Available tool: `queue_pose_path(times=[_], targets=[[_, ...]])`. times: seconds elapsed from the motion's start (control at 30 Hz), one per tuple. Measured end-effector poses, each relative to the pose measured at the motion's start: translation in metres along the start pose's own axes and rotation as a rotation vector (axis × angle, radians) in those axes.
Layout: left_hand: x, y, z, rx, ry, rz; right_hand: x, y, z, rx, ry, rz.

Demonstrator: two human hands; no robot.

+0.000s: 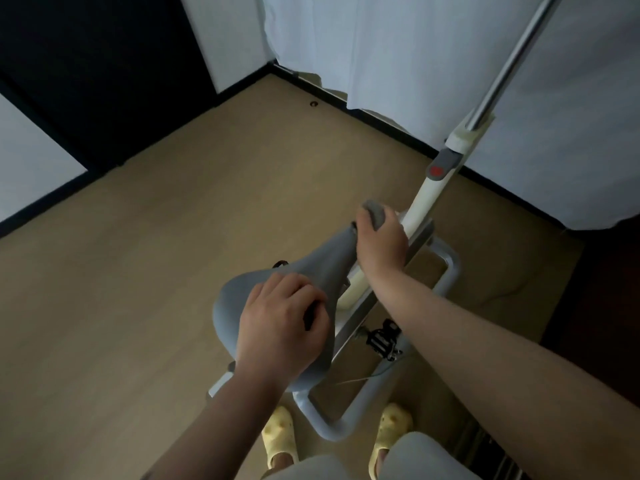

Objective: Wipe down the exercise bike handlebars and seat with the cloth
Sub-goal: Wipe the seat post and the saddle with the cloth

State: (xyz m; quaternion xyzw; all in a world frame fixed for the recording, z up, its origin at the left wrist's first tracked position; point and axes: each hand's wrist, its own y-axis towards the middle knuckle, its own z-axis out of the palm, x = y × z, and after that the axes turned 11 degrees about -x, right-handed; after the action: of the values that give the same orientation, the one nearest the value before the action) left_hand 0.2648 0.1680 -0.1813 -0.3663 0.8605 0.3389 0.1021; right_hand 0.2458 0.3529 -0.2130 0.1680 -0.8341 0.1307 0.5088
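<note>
The exercise bike's grey seat (323, 263) is in the middle of the head view, with its narrow nose pointing away from me. My left hand (282, 320) rests on the wide rear part of the seat, fingers curled over its top. My right hand (379, 242) grips a bunched grey cloth (374, 211) at the nose of the seat. The bike's white and silver post (434, 187) rises to the upper right; the handlebars are out of view.
The bike's grey base frame (450, 271) and a black pedal (382, 337) sit below the seat. My feet in yellow slippers (278, 436) stand at the rear of the frame. White curtains (381, 50) hang behind, over a tan floor (156, 254).
</note>
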Motion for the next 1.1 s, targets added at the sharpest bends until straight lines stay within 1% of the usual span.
queue_pose_path(times=[0.1,0.17,0.27,0.33,0.43,0.5,0.63,0.67,0.77,0.87,0.93,1.0,1.03,1.07,1.1], targets=[[-0.002,0.000,-0.001,-0.030,0.010,-0.015,-0.010,-0.039,-0.006,-0.105,0.187,-0.027],[-0.002,0.002,0.001,-0.043,0.019,-0.013,-0.008,-0.030,-0.005,-0.104,0.214,-0.023],[-0.001,0.000,0.004,-0.054,0.029,-0.024,0.000,-0.010,-0.001,-0.022,0.198,0.015],[-0.001,-0.001,0.004,-0.061,0.038,-0.041,-0.005,-0.018,-0.004,0.031,0.187,0.016],[-0.002,-0.001,0.003,-0.073,0.048,-0.049,-0.016,-0.030,-0.011,0.109,0.150,-0.044],[-0.002,0.000,0.004,-0.073,0.041,-0.047,-0.011,-0.014,-0.011,0.141,0.128,-0.084],[-0.003,-0.001,0.004,-0.072,0.047,-0.069,-0.009,0.010,-0.016,0.284,0.099,-0.132],[-0.003,-0.001,0.004,-0.074,0.047,-0.075,-0.013,0.010,-0.020,0.312,0.094,-0.172],[-0.004,-0.001,0.003,-0.078,0.048,-0.071,-0.013,0.018,-0.026,0.392,0.034,-0.409],[-0.003,0.001,0.004,-0.065,0.047,-0.068,0.010,0.039,-0.022,0.590,-0.216,-0.578],[-0.002,-0.001,0.004,-0.057,0.044,-0.074,0.013,0.042,-0.021,0.613,-0.325,-0.691],[-0.002,-0.002,0.002,-0.054,0.039,-0.073,0.009,0.039,-0.025,0.580,-0.347,-0.810],[-0.003,-0.002,0.002,-0.055,0.035,-0.070,0.007,0.039,-0.027,0.583,-0.343,-0.840],[-0.002,-0.001,0.002,-0.054,0.029,-0.068,0.008,0.041,-0.028,0.605,-0.338,-0.830],[-0.002,0.001,0.002,-0.049,0.026,-0.067,0.010,0.045,-0.028,0.637,-0.319,-0.774]])
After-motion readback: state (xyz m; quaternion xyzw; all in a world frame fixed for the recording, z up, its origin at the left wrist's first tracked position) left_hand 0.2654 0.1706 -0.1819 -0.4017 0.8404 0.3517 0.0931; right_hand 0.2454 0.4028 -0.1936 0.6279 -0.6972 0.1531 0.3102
